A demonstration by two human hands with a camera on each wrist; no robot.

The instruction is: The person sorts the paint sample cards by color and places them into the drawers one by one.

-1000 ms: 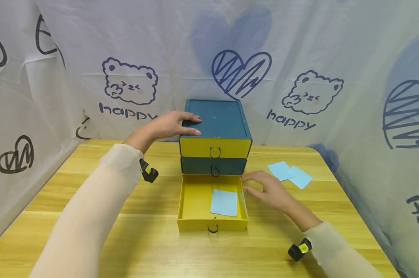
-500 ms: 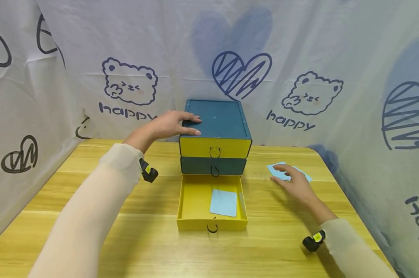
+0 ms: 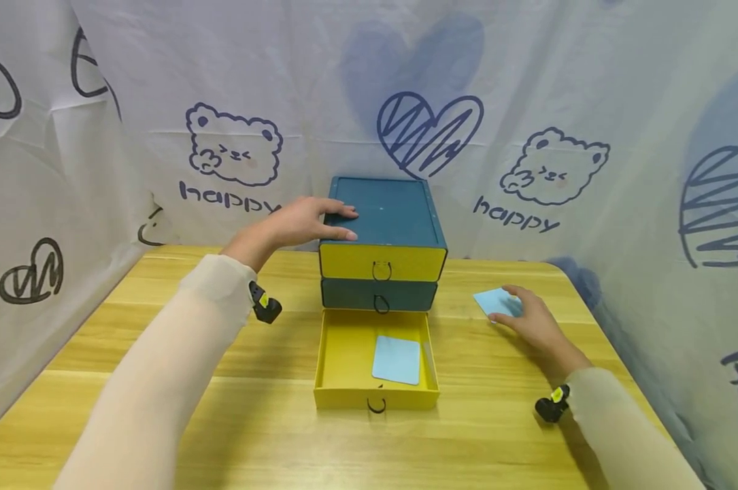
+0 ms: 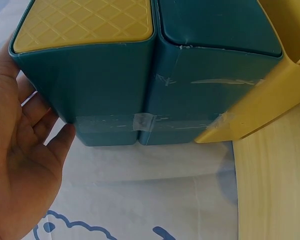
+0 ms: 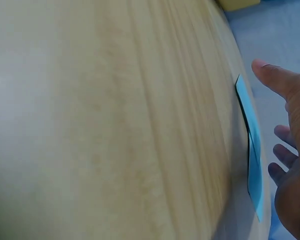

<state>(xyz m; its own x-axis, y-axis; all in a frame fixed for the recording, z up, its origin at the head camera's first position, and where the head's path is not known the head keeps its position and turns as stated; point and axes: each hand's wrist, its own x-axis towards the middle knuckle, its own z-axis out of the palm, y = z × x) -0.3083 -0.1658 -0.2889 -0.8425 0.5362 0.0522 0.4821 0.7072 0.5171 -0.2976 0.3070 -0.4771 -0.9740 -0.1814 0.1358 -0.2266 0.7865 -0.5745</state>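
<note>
A drawer cabinet point(image 3: 383, 211) in dark teal and yellow stands at the back of the table. My left hand point(image 3: 298, 221) rests on the left part of its top, fingers spread. The bottom yellow drawer point(image 3: 344, 354) is pulled out and holds a light blue card point(image 3: 396, 361). To the right, my right hand point(image 3: 534, 323) is over light blue cards point(image 3: 496, 301), its thumb and index finger apart. Part of the cards is hidden under it. In the right wrist view, two overlapping cards point(image 5: 255, 145) lie flat beside the relaxed fingers, with nothing plainly held.
The upper yellow drawer point(image 3: 356, 262) and the teal drawer point(image 3: 344, 294) are pushed in, each with a black loop pull. A wooden table point(image 3: 246, 422) bears everything. White printed cloth point(image 3: 320, 61) hangs behind and at both sides.
My right hand has moved from the open drawer's right edge over to the cards on the right. My left hand stays on the cabinet top. The card in the drawer has not moved.
</note>
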